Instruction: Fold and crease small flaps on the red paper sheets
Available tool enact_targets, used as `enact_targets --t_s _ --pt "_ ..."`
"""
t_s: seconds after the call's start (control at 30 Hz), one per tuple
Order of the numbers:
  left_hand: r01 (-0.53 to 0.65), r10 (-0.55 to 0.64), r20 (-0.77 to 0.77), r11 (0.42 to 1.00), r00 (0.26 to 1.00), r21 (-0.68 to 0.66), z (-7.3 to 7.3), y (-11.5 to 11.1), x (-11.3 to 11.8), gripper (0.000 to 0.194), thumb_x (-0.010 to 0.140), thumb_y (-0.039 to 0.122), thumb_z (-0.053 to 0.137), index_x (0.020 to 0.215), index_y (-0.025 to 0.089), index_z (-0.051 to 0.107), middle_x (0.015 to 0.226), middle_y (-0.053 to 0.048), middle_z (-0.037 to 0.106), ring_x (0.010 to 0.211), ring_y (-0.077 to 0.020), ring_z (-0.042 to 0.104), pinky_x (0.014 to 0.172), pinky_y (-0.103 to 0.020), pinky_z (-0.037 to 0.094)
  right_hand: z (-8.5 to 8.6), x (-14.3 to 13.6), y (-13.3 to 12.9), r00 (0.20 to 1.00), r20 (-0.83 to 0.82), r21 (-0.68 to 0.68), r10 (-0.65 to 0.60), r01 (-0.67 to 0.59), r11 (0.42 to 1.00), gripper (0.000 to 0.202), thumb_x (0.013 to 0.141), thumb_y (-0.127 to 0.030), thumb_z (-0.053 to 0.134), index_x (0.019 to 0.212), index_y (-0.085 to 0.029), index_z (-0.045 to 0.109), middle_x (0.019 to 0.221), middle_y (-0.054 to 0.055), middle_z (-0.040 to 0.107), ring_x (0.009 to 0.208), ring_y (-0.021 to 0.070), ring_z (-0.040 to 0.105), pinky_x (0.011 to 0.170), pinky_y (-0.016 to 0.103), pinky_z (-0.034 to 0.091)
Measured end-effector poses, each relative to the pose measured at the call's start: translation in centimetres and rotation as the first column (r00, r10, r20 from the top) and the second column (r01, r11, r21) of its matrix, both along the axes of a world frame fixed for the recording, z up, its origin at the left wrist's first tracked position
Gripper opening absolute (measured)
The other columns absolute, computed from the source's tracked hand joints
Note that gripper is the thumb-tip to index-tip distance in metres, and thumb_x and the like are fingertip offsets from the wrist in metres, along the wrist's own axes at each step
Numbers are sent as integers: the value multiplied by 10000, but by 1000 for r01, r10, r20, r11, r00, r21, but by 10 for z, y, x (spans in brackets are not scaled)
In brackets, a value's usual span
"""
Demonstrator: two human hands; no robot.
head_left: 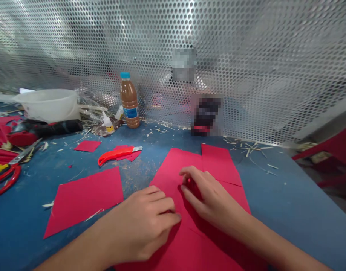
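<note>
Several overlapping sheets of red paper lie in front of me on the blue table. Over their left side is my left hand, its fingers curled together with the tips near the paper; what they hold, if anything, is hidden. Just to the right and farther forward, my right hand hovers over the sheets, thumb and index finger apart, with nothing visible between them. A smaller red piece lies at the far right corner of the sheets. Another red sheet rests flat to the left.
A red cutter lies on small red scraps. Scissors, a black and red tool and a white basin stand at the left. Glue bottle and brown drink bottle are by the perforated metal wall.
</note>
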State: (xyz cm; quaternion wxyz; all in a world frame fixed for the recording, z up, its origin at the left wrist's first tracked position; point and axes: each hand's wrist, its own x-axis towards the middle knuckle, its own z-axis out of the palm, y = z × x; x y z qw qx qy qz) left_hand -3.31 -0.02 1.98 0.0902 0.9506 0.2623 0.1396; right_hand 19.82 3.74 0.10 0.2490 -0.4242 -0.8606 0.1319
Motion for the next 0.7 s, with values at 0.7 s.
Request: enact_targets --t_s 0.7 --pt "-301 296 -53 944 954 -133 -9 6 1 271 1021 410 635 1164 180 654 1166 -77 680 1085 -304 619 950 -491 418 29 2 -15 963 145 -215 226 -192 957 175 935 -189 717 1073 -209 613 1067 43 669 975 224 610 902 393 511"
